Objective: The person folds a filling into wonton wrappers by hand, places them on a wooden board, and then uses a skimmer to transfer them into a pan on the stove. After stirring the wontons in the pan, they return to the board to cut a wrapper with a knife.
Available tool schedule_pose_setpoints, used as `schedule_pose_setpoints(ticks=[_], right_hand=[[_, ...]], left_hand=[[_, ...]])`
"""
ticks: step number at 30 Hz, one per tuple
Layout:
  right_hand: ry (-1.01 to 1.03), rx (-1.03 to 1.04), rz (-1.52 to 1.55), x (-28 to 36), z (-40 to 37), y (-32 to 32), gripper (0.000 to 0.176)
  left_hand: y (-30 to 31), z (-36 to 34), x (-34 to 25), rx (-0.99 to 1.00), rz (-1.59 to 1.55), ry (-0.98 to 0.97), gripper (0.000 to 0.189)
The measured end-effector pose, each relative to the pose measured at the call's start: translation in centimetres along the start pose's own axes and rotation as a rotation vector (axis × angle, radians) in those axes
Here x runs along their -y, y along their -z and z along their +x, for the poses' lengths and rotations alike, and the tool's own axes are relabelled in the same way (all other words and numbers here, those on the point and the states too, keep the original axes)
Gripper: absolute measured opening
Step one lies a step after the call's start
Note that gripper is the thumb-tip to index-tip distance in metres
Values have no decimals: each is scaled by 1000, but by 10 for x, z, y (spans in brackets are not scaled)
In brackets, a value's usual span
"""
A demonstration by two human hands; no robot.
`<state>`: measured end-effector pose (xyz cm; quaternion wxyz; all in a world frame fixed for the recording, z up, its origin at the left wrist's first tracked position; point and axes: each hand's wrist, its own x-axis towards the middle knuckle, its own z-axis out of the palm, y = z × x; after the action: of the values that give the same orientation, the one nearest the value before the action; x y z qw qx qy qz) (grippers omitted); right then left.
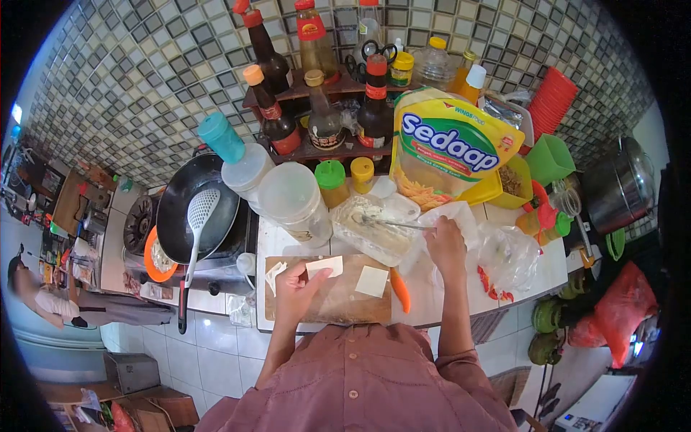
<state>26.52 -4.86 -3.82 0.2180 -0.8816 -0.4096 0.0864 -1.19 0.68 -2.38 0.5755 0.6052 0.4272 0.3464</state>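
My left hand (292, 290) pinches a pale rectangular wrapper sheet (325, 267) above the wooden cutting board (344, 311). Flat on the board's right half lies a second, squarish wrapper (372, 281). More pale sheets (273, 276) sit at its left edge, partly behind my fingers. My right hand (446, 243) grips a thin metal spoon (402, 225), whose far end is in a clear plastic container (383, 248) of whitish, pasty food. The spoon's bowl is hard to make out. An orange handle (400, 290) rests along the board's right edge.
A black wok (188, 191) with a white slotted spatula (202, 212) stands on the stove at left. Tall clear jars (294, 198), sauce bottles and a yellow-green Sedaap bag (453, 144) line the back. Right are a plastic bag (507, 252) and red chillies (494, 286). Another person (54, 302) stands far left.
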Motion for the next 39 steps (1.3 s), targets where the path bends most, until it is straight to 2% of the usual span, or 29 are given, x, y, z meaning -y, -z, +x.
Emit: schedule_pose_setpoints(ticks=[3, 5, 6, 8, 10, 11, 15, 17, 18, 20, 22, 27, 29, 33, 35, 39], right_hand=[[84, -100, 13, -5, 3, -7, 22], [192, -11, 461, -3, 5, 1, 19], [187, -14, 458, 1, 5, 5, 19], [103, 76, 825, 15, 2, 7, 12], [102, 114, 932, 26, 1, 1, 11], [108, 156, 1040, 31, 1, -3, 10], [163, 87, 1052, 50, -4, -11, 7], [292, -106, 888, 58, -13, 3, 5], [290, -104, 886, 59, -16, 9, 5], [343, -214, 685, 56, -21, 20, 4], [346, -212, 651, 50, -22, 21, 5], [365, -154, 612, 47, -23, 14, 7], [463, -162, 550, 50, -23, 8, 7], [479, -166, 577, 56, -20, 0, 5], [378, -70, 667, 53, -16, -6, 4], [233, -32, 871, 46, -7, -19, 9]], left_hand=[[-3, 1, -6, -42, -186, -9, 17], [-2, 3, -4, -65, -258, 10, 17], [1, 4, 1, -50, -277, 24, 17], [-1, 5, 6, -27, -295, 43, 18], [-8, 6, 5, -82, -608, 91, 20], [-7, 7, 5, -79, -608, 90, 20], [-6, 9, 9, -26, -777, 167, 24], [-3, 9, 9, -19, -825, 176, 24], [-1, 9, 10, -27, -859, 186, 24], [1, 9, 12, -28, -894, 201, 24], [1, 10, 12, -66, -881, 179, 23], [-1, 12, -2, -14, -908, 209, 23], [1, 11, -1, 10, -908, 222, 23], [5, 12, 7, 22, -868, 225, 23], [6, 10, 6, 10, -821, 231, 24], [4, 8, 1, 0, -735, 230, 27]])
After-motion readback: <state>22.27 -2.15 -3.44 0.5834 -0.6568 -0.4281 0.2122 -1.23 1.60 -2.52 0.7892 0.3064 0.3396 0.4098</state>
